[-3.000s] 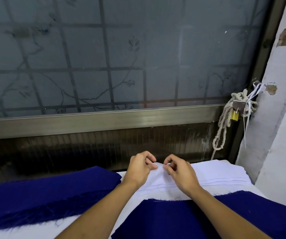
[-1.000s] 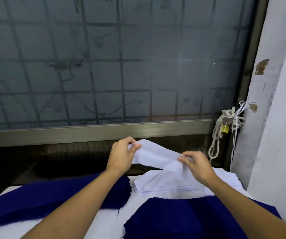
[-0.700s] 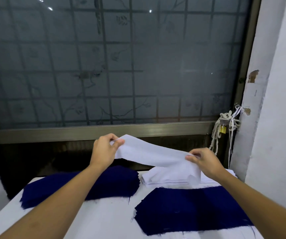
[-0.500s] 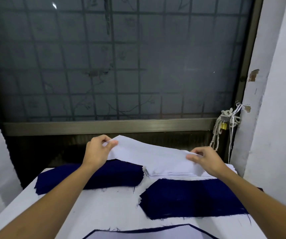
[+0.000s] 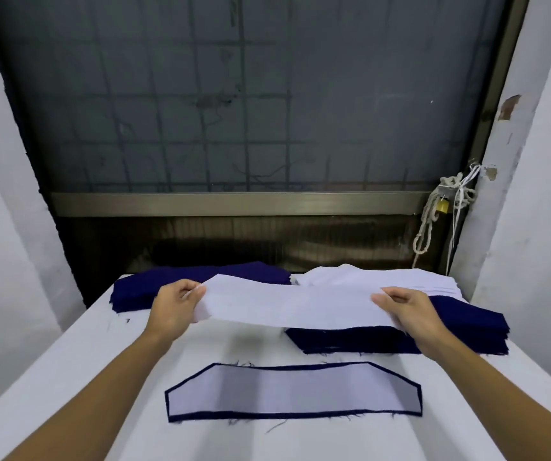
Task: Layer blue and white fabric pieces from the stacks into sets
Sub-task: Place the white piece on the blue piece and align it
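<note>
The left hand [image 5: 176,307] and right hand [image 5: 407,314] are each pinching one end of a white piece [image 5: 294,307], stretching it flat above the table [image 5: 221,347]. Its near edge is overhanging the right blue stack [image 5: 467,331], and bare tabletop is separating it from the layered set [image 5: 294,390].

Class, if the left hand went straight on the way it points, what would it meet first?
Probably the far blue fabric stack just beyond the left hand; depth is unclear, so it might pass above.
</note>
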A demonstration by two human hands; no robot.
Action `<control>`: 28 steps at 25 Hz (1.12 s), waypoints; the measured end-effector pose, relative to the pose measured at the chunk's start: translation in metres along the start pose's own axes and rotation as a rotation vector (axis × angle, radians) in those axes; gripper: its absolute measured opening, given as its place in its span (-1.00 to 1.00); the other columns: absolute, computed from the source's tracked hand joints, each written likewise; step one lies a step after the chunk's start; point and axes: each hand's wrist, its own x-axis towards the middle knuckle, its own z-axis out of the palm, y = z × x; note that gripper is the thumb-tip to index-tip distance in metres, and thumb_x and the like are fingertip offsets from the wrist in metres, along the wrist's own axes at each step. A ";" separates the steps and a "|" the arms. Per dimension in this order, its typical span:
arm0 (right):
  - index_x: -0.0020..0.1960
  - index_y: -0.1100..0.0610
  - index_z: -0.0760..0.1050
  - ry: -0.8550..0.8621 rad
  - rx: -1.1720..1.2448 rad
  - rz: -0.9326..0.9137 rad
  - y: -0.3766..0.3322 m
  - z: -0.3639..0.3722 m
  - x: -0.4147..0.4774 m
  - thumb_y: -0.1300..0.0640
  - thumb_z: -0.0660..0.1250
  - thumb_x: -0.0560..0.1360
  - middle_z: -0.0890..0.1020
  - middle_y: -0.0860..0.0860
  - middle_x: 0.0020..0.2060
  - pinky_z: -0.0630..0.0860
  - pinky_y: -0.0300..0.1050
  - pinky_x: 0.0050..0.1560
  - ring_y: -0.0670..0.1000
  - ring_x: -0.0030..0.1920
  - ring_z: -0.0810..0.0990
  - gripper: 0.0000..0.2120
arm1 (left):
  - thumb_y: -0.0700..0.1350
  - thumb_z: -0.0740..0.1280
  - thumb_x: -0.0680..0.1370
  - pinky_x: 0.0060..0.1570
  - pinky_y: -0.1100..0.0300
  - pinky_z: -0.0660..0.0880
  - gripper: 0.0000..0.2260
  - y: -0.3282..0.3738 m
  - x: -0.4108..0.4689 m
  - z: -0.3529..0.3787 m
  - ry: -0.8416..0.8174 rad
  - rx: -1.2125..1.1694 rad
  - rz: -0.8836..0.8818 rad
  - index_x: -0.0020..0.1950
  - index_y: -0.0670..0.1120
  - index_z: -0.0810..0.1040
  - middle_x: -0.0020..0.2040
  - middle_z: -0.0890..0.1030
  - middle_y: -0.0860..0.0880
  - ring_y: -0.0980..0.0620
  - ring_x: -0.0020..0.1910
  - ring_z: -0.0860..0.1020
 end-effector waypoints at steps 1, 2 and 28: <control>-0.03 0.07 0.72 -0.005 0.015 0.005 0.006 0.001 -0.008 0.04 0.49 0.52 0.73 -0.08 -0.22 0.47 -0.31 -0.33 -0.19 -0.28 0.62 -0.89 | -0.08 0.35 0.65 -0.29 0.19 0.57 -0.86 -0.008 -0.010 0.000 -0.002 -0.016 -0.010 0.09 -0.13 0.64 -0.02 0.65 -0.07 -0.02 -0.10 0.61; 0.00 0.06 0.72 -0.011 0.021 0.012 0.012 0.001 -0.016 0.05 0.49 0.52 0.74 -0.08 -0.17 0.49 -0.28 -0.30 -0.16 -0.23 0.65 -0.89 | -0.08 0.35 0.65 -0.33 0.19 0.59 -0.86 -0.017 -0.020 0.000 -0.008 -0.028 -0.023 0.08 -0.13 0.63 -0.01 0.64 -0.08 -0.03 -0.15 0.62; -0.08 -0.19 0.57 0.175 -0.783 -0.114 0.091 0.013 -0.080 0.13 0.46 0.52 0.57 -0.22 -0.22 0.36 -0.30 -0.37 -0.19 -0.23 0.57 -0.79 | -0.21 0.44 0.56 -0.16 0.19 0.44 -0.83 -0.091 -0.101 0.016 0.005 0.235 -0.018 -0.02 0.05 0.55 -0.14 0.60 0.09 0.15 -0.10 0.56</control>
